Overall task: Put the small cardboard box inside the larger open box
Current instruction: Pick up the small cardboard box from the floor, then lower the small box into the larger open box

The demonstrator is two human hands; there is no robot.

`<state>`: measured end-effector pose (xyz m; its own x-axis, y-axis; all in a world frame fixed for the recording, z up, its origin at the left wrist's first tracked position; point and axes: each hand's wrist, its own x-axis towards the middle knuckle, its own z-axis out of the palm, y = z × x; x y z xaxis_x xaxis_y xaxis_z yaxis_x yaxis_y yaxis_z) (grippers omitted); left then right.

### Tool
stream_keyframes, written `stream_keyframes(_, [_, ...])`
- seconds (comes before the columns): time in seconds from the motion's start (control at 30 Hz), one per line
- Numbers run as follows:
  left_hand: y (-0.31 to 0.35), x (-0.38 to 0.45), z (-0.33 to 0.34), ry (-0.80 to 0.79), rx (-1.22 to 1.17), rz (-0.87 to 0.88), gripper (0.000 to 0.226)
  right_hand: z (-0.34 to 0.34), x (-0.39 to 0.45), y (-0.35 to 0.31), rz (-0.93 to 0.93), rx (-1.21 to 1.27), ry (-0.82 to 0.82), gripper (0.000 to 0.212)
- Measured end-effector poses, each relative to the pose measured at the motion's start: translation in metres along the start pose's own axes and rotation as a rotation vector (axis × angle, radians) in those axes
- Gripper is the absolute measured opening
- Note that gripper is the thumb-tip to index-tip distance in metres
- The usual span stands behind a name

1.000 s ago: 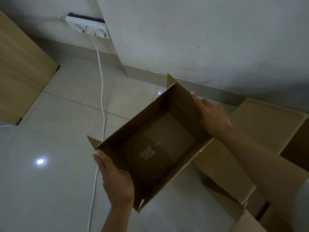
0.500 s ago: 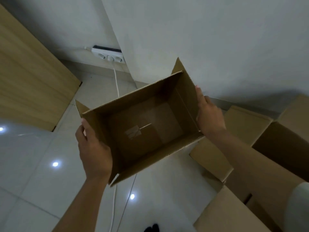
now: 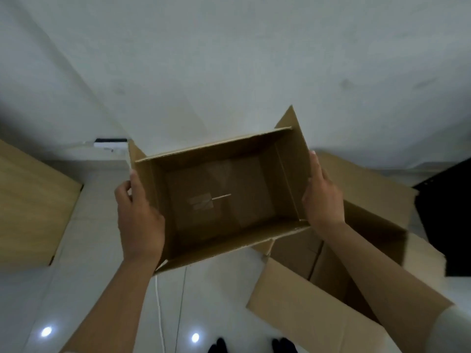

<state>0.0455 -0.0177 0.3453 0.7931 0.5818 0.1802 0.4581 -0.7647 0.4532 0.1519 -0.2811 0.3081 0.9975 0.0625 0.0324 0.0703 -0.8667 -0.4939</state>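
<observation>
I hold the small cardboard box (image 3: 224,197) up in the air in front of me, open side facing me; it is empty, with a bit of tape on its bottom; its long side runs from 9 o'clock to 3 o'clock, tipped a little so the 3 o'clock end sits higher. My left hand (image 3: 139,220) is pressed flat on the short wall at 9 o'clock, with the thumb up by the rim; my right hand (image 3: 322,197) is pressed flat on the short wall at 3 o'clock, fingers straight and pointing to 12; so both hands squeeze the box between them, and neither one is curled shut.

The larger open box (image 3: 331,276) sits on the floor at about 4 o'clock from the small box, just under my right arm; its mouth is open and its flaps stick out; the near corner of the small box hangs over its edge. I think the right hand is the nearer one to it, so the box must go down and toward 4 o'clock, right hand first.

Farther out, a white cable (image 3: 159,309) runs on the floor at 6 o'clock; a wooden panel (image 3: 33,207) stands at 9 o'clock; a power strip (image 3: 110,145) lies by the wall at 11 o'clock.
</observation>
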Motion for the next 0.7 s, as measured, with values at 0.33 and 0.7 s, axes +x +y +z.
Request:
stream_keyframes(0.33, [0.136, -0.05, 0.096, -0.29, -0.084, 0.328, 0.065, -0.071, -0.083, 0.162, 0.419, -0.053, 0.213, 0.066])
stream_keyframes(0.7, [0.215, -0.092, 0.199, -0.393, -0.102, 0.544, 0.051, -0.05, -0.131, 0.264, 0.748, 0.056, 0.158, 0.055])
